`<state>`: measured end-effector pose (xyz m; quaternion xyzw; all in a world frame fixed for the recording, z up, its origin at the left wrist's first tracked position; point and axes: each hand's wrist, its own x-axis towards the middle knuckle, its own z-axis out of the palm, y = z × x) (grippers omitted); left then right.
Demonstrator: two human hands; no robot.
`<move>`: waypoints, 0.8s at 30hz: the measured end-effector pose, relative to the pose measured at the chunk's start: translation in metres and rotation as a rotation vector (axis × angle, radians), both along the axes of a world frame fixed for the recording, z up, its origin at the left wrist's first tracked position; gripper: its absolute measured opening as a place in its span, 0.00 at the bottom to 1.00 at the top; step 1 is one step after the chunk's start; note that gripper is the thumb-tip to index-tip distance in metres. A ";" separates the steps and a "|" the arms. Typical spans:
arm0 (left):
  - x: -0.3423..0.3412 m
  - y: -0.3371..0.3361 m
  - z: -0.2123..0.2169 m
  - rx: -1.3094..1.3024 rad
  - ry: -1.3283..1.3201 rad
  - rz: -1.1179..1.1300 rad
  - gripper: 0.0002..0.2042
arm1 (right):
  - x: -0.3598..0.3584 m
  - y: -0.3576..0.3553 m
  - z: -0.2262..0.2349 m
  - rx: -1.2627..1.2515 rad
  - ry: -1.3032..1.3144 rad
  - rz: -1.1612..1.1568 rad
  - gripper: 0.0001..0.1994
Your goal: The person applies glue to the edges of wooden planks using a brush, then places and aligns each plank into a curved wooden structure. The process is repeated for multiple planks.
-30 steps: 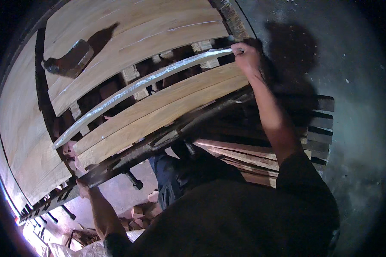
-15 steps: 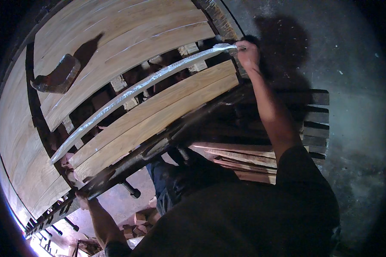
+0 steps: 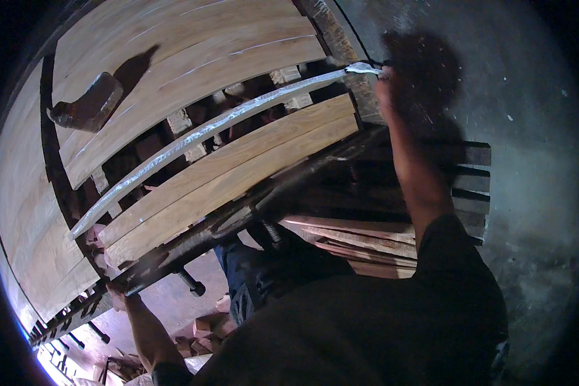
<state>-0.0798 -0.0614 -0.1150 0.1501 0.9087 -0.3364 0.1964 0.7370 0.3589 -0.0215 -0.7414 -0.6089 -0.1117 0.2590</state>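
Observation:
A narrow wooden strip (image 3: 202, 134) stands on edge across the rack, its upper edge coated with white glue. Just off its far right end, my right hand (image 3: 383, 87) pinches a small spreader (image 3: 361, 67) smeared with white; the tool's exact kind is hard to make out. At the rack's near left, my left hand (image 3: 116, 297) is closed on the dark metal rail (image 3: 167, 262), its fingertips partly hidden. Two bare boards (image 3: 238, 170) lie side by side between the strip and that rail.
Flat boards with white glue lines form a panel (image 3: 251, 45) beyond the strip. A dark curved block (image 3: 90, 104) sits on it. Threaded clamp screws (image 3: 190, 282) jut out below the rail. Loose planks (image 3: 367, 241), dark slats (image 3: 473, 177) and wood offcuts (image 3: 202, 331) lie lower down.
My right hand has moved a little right, carrying the spreader past the strip's end. My left hand stays on the rail. The view has shifted slightly.

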 end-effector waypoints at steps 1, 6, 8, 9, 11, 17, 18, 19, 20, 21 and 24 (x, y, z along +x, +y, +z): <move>-0.003 -0.002 -0.004 0.010 0.007 0.003 0.33 | -0.004 -0.002 0.003 0.015 0.011 -0.009 0.14; -0.024 -0.018 -0.029 0.065 0.023 0.005 0.34 | -0.039 -0.028 0.017 -0.119 -0.059 0.203 0.14; -0.035 -0.033 -0.037 0.087 0.033 0.001 0.35 | -0.091 -0.049 0.038 -0.119 0.015 0.273 0.11; -0.040 -0.037 -0.045 0.102 0.029 -0.012 0.35 | -0.111 -0.058 0.044 -0.122 -0.017 0.300 0.12; -0.054 -0.050 -0.061 0.123 0.018 -0.045 0.35 | -0.143 -0.070 0.050 -0.126 -0.080 0.354 0.12; -0.074 -0.068 -0.095 0.178 0.026 -0.070 0.35 | -0.260 -0.114 0.054 -0.183 0.051 0.591 0.16; -0.069 -0.062 -0.095 0.186 0.027 -0.056 0.35 | -0.276 -0.120 0.052 -0.190 0.059 0.631 0.15; -0.064 -0.059 -0.092 0.191 0.035 -0.040 0.35 | -0.296 -0.123 0.048 -0.198 0.073 0.682 0.14; -0.061 -0.057 -0.090 0.197 0.035 -0.030 0.34 | -0.314 -0.128 0.043 -0.186 0.084 0.767 0.13; -0.059 -0.055 -0.089 0.199 0.038 -0.022 0.34 | -0.333 -0.133 0.037 -0.175 0.095 0.852 0.12; -0.056 -0.054 -0.091 0.218 0.050 0.009 0.33 | -0.405 -0.158 0.056 -0.253 0.301 0.891 0.12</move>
